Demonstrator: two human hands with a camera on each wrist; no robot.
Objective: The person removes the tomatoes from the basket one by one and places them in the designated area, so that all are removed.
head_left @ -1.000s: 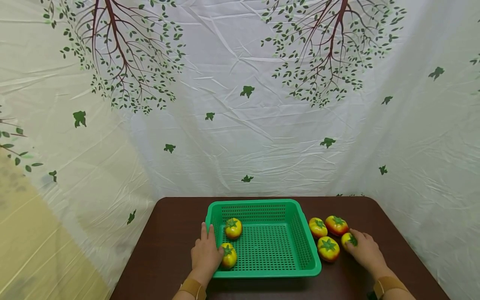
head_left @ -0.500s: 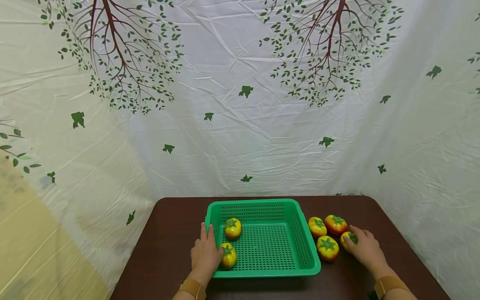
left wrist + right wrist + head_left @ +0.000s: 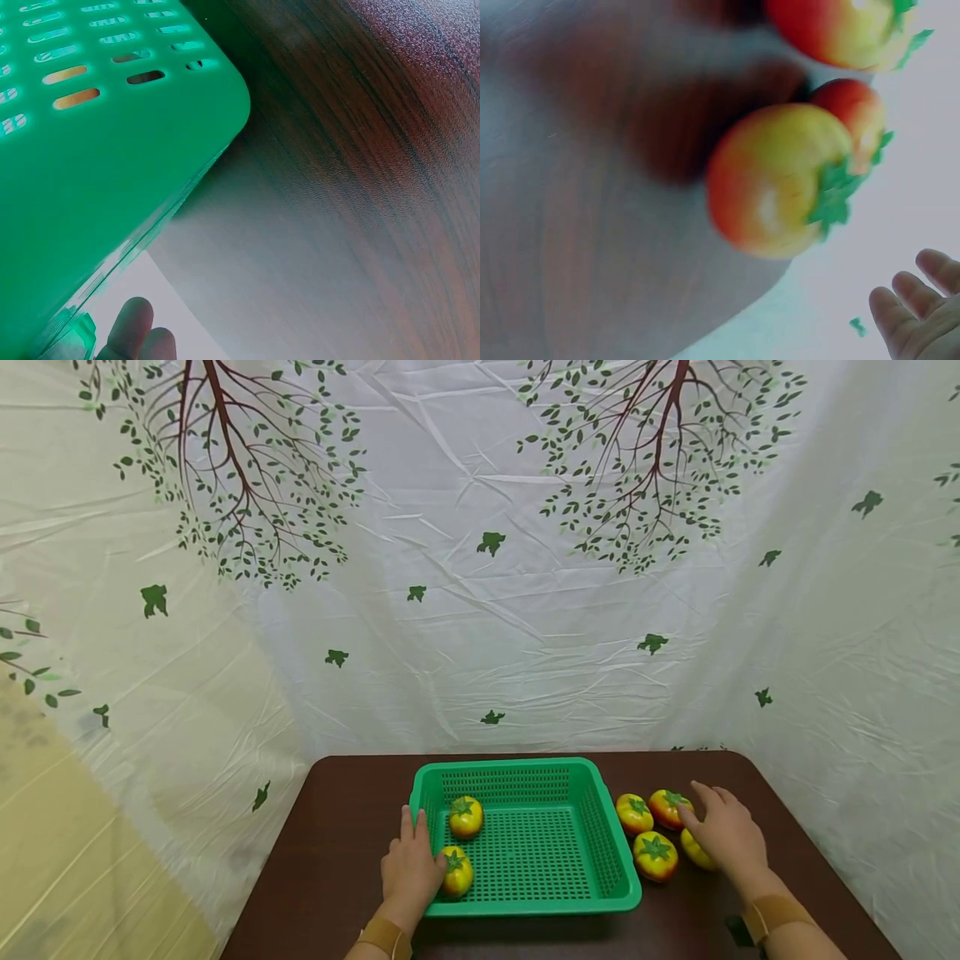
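My left hand rests on the left rim of a green perforated plastic basket, fingers straight along the rim and thumb reaching inside. Beside the thumb lies a yellow tomato, with another tomato behind it in the basket. In the left wrist view, two fingertips show past the basket's outer wall. My right hand, fingers spread and holding nothing, is over a yellow tomato that it partly hides. Close to its fingertips is a redder tomato. The right wrist view shows a tomato apart from the fingers.
Two more tomatoes, the back one and the front one, lie by the basket's right wall. The dark brown table has rounded far corners. White cloth printed with trees and leaves hangs behind and at the sides.
My right hand has let go of the rightmost tomato, risen, and shifted back towards the redder one, its fingers spreading. The left hand and the basket have stayed in place.
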